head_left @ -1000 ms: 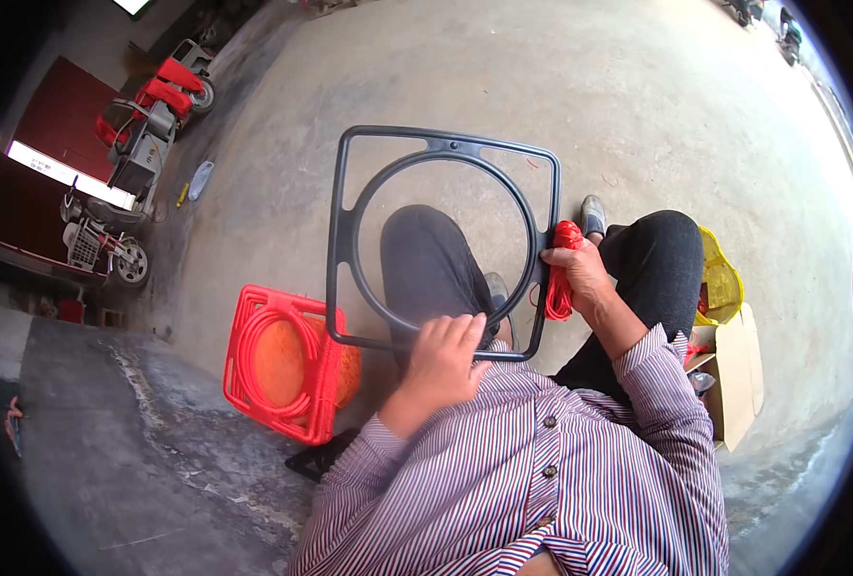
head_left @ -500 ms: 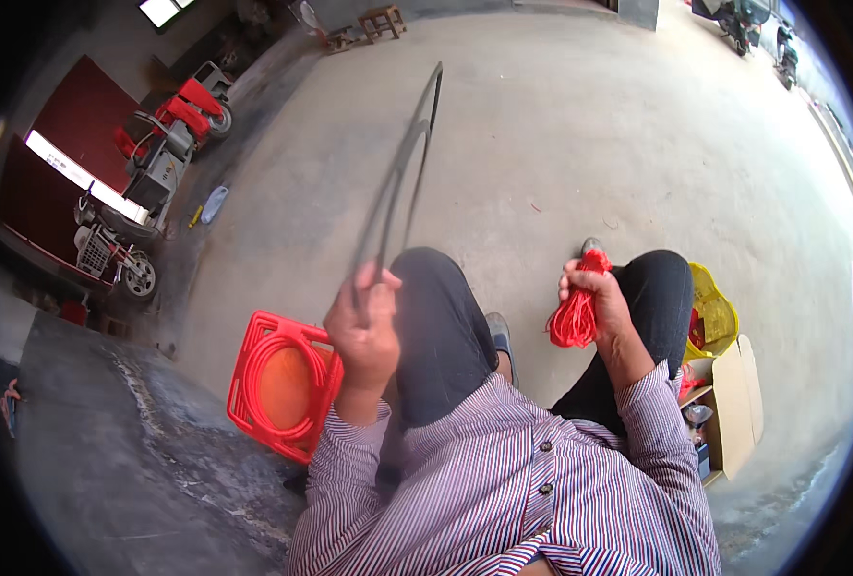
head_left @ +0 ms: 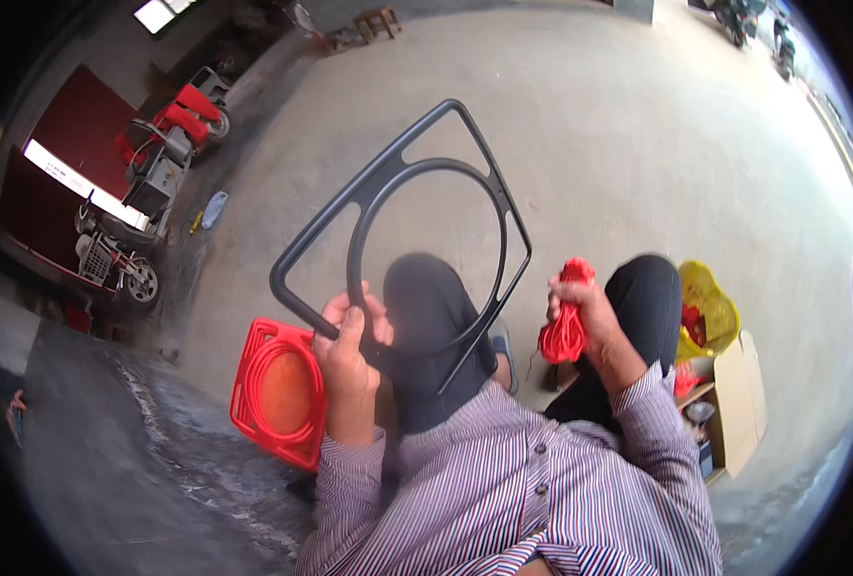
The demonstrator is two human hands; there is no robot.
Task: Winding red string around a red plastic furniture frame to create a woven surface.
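My left hand (head_left: 349,341) is closed around the lower left corner of a black square-cornered frame (head_left: 353,254) with a large ring inside it. The frame is held up, tilted, in front of my left knee, and the floor shows through the ring. In my right hand (head_left: 588,305), beside the right knee, is a bundle of thin red cord (head_left: 563,338). Its loops hang below the fist and a red end sticks out above. Left of my left forearm lies a red frame (head_left: 244,403) with a round opening, on an orange-brown surface.
A yellow basket (head_left: 724,317) with red items stands beyond my right knee. Next to it is an open cardboard box (head_left: 735,408) holding small things. Parked scooters (head_left: 162,158) line the left wall, a wooden stool (head_left: 380,21) stands far off, and a dark grey slab (head_left: 90,432) lies at left.
The black frame has turned from nearly edge-on to face me, so its ring now shows. My right hand, with the red cord bundle, has shifted slightly left and down.
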